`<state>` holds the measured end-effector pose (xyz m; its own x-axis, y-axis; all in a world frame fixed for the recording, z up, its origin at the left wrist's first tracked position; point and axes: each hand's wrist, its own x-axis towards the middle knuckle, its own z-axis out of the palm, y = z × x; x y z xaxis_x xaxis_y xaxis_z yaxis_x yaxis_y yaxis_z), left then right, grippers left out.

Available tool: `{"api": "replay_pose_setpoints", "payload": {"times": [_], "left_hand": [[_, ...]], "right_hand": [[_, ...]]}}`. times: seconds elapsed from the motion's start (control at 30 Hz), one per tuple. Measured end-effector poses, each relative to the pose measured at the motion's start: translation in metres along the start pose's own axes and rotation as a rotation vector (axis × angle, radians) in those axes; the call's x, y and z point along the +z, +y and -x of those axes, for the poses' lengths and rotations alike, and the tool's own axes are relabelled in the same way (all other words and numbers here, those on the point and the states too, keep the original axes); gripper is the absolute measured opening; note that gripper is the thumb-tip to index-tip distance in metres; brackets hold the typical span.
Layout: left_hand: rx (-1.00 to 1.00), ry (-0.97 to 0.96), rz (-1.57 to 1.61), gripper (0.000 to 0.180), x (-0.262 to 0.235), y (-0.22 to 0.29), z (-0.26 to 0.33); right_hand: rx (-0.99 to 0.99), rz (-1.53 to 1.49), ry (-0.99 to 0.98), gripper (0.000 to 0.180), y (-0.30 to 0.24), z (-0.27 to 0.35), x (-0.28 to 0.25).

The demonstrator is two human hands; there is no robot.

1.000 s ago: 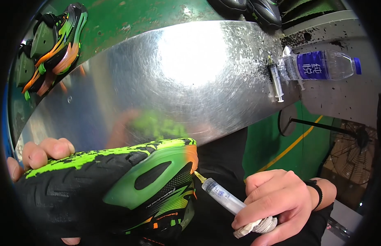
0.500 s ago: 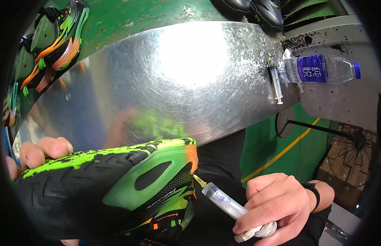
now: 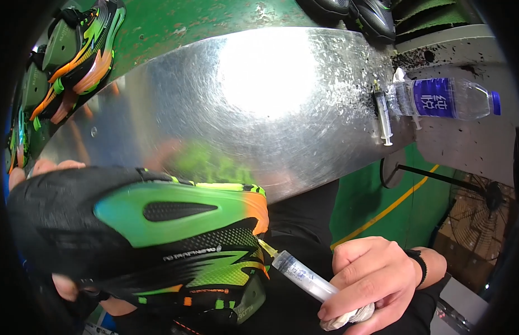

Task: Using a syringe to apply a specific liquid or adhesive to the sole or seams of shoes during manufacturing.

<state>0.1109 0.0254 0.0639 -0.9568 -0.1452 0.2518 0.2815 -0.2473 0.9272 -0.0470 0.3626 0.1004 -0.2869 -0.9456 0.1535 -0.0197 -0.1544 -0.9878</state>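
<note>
Head view showed a green, black and orange shoe (image 3: 159,240) held sole-up low in the frame, just in front of a shiny metal bench (image 3: 242,100). Left hand (image 3: 30,173) had its grip wrapped around the shoe's far end. Right hand (image 3: 371,279) pinched a clear syringe (image 3: 304,273), its tip touching the sole's seam near the orange edge. A steady, shallow angle and slow pressure would likely suit best. Farther off lay a second syringe (image 3: 383,114) beside a plastic bottle (image 3: 443,99).
</note>
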Motion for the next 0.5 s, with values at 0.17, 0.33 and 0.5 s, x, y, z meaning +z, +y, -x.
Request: {"api": "replay_pose_setpoints", "payload": {"times": [0.17,0.33,0.5], "left_hand": [[-0.066,0.040,0.012,0.085,-0.009,-0.011,0.013],[-0.150,0.098,-0.026,0.082,-0.006,-0.002,0.011],[-0.233,0.139,-0.058,0.080,-0.001,0.001,0.007]], "right_hand": [[-0.073,-0.115,0.067,0.028,0.028,0.007,-0.005],[-0.083,-0.356,0.051,0.040,0.060,0.018,-0.008],[-0.112,-0.455,0.115,0.041,0.079,0.020,-0.009]]}}
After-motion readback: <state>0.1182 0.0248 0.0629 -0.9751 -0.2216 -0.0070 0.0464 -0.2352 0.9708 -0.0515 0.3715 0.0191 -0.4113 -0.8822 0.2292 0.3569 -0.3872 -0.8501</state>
